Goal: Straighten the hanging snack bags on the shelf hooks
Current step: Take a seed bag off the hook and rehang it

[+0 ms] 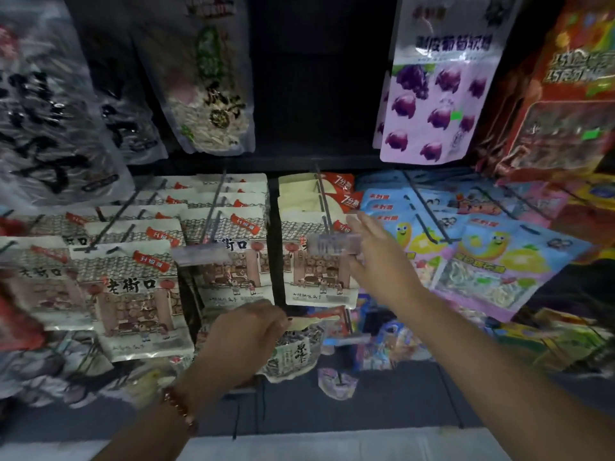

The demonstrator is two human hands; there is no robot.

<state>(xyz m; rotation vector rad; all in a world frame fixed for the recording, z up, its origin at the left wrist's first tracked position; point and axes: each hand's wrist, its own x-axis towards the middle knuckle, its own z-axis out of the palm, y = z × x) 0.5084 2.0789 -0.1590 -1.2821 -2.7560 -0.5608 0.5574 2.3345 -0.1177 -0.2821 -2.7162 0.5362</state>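
Nearest: left hand (pixel 246 331), bead bracelet (pixel 181 409) on the wrist, fingers curled and pinching the top edge of a small seed bag (pixel 296 352) low on the rack. That bag sits crooked, top tipped toward the right, long axis off vertical.

Right hand (pixel 376 261) is higher, fingers straight and spread, holding nothing. It reaches in beside the price tag (pixel 334 244) at the tip of the middle hook (pixel 324 204). Whether the fingertips touch the tag or the bag, I can't tell; the frame is blurred there.

Behind it: cream seed bags (pixel 316 277) stacked front to back on that hook, faces toward the camera, long axis vertical, roughly square to the shelf. Same bags in rows to the left (pixel 133 294); those front ones look rotated slightly. Blue candy bags (pixel 499 261) on the right hang skewed, bottoms swung out right.

Handling, my read: light, soft film pouches, loose fill, slick surface. They'll crinkle and swing on the hang hole, not hold a pose by stiffness. Best hold is the flat sealed top strip near the hole, or both side edges; avoid squeezing the belly.

Far: purple gummy bag (pixel 439 81) and big dark bags (pixel 50 104) on the upper row.
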